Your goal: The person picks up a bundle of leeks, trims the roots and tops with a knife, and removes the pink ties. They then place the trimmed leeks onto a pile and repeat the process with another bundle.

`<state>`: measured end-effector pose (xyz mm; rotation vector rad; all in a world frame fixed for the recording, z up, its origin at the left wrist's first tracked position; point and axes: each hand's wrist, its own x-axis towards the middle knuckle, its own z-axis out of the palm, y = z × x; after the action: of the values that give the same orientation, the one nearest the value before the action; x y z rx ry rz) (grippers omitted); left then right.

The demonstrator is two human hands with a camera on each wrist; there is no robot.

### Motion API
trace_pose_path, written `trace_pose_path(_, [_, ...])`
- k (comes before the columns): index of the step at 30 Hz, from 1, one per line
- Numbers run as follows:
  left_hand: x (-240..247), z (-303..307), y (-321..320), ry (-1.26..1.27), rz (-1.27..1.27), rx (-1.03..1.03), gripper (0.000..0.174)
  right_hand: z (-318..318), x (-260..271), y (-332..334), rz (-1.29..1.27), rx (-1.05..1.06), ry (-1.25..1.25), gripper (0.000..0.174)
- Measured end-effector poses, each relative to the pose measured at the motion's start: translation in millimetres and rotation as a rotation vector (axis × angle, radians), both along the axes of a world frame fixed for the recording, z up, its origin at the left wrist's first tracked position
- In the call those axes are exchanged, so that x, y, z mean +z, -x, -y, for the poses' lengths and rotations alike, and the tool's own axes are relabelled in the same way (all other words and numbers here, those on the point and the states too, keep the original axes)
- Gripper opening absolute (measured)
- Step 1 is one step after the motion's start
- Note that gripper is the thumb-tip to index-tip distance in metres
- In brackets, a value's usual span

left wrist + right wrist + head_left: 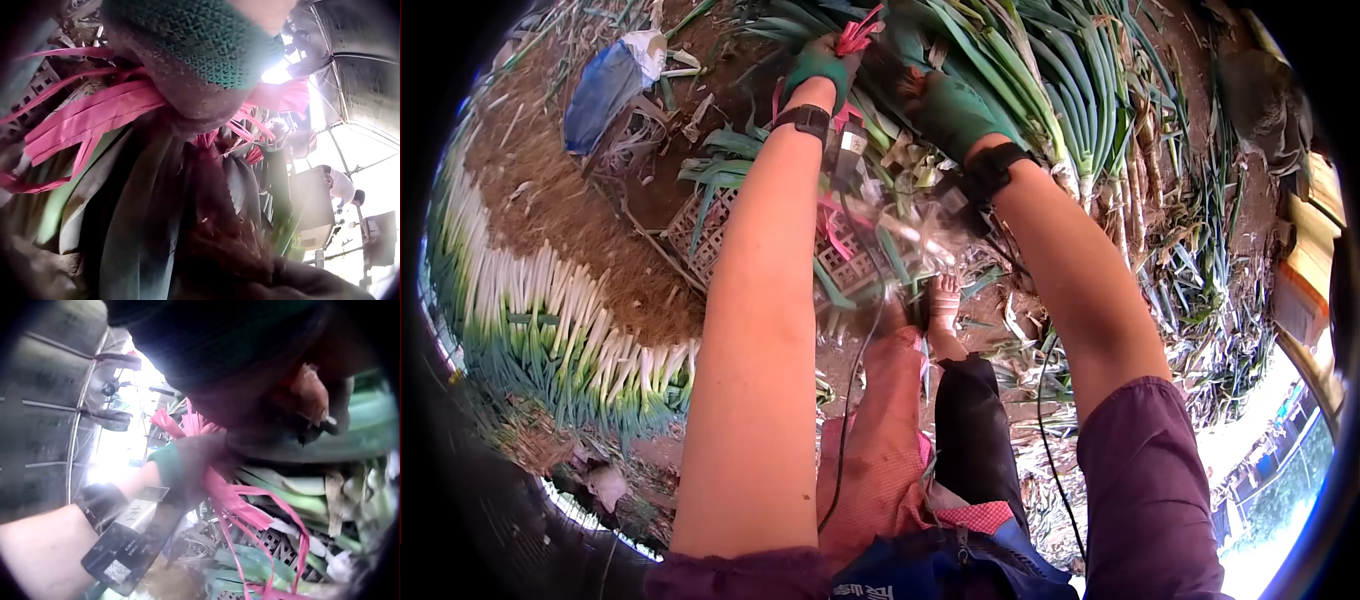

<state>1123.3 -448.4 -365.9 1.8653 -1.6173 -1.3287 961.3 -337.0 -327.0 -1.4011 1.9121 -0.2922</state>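
My left hand (825, 68), in a green glove, grips a bunch of pink plastic strips (858, 32). Their tails hang down on both sides of the fist in the left wrist view. Broad dark leek leaves (144, 212) run down right below that fist. Close beside it, my right hand (955, 108), also gloved in green, has its fingers curled. A frayed, reddish-brown piece (311, 394) shows at the curled fingers; I cannot tell what it is. Long leeks (1070, 90) lie just beyond the right hand.
A plastic crate (690, 240) stands beneath the forearms, with leaves and pink strips over it. Rows of trimmed leeks (580, 330) line the left. A blue bag (605, 95) lies on the soil. Leaf scraps (1200, 310) litter the right. A bare foot (944, 300) is near the crate.
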Motion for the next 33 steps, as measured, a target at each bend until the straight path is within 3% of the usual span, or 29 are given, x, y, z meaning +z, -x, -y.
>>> trace_pose_path(4, [-11,-1,-2,0.153,0.043,-0.044,0.021,-40,23,2,0.009,-0.127,-0.055,0.029])
trace_pose_path(5, [-38,6,-4,0.191,0.09,-0.04,0.024,-55,26,13,0.019,-0.123,-0.055,0.028])
trace_pose_path(8, [-21,5,-2,0.122,0.203,-0.073,0.023,-105,39,41,0.051,-0.152,-0.005,0.03])
trace_pose_path(11, [-5,0,-2,0.177,0.335,-0.077,0.023,-124,57,42,0.397,-0.19,0.236,0.034])
trace_pose_path(14, [-19,2,-4,0.076,0.223,-0.035,0.027,-94,31,46,0.181,-0.101,-0.001,0.023])
trace_pose_path(15, [-26,4,-5,0.028,0.162,-0.016,0.029,-74,25,37,0.253,-0.131,0.073,0.024])
trace_pose_path(18, [-20,0,-6,0.113,0.124,-0.03,0.03,-24,12,18,0.363,-0.179,-0.059,0.032])
trace_pose_path(20, [4,-2,-3,0.048,0.312,-0.097,0.031,-23,30,14,0.37,-0.19,-0.131,0.046])
trace_pose_path(21, [17,-2,-2,0.018,0.406,-0.124,0.032,-43,32,21,0.419,-0.22,-0.076,0.037])
trace_pose_path(22, [2,-8,-13,0.041,0.631,-0.302,0.03,-62,49,30,0.584,-0.339,0.031,0.028])
trace_pose_path(23, [-17,-25,-29,0.086,0.584,-0.251,0.038,-78,70,44,0.743,-0.479,0.041,0.019])
trace_pose_path(24, [-17,-45,-44,-0.024,0.581,-0.25,0.04,-94,91,58,0.899,-0.625,0.062,0.016])
trace_pose_path(26, [-49,-86,-73,-0.416,0.229,-0.06,0.033,-113,112,90,0.735,-0.597,0.009,0.016])
trace_pose_path(28, [-69,-120,-98,-0.551,-0.221,0.256,0.029,-137,111,116,0.567,-0.361,-0.036,0.022])
trace_pose_path(30, [-54,-125,-123,-0.591,-0.607,0.482,0.025,-154,123,120,0.568,-0.363,-0.141,0.027])
trace_pose_path(33, [17,-99,-152,-0.414,-0.816,0.616,0.015,-186,146,108,0.661,-0.438,-0.182,0.03])
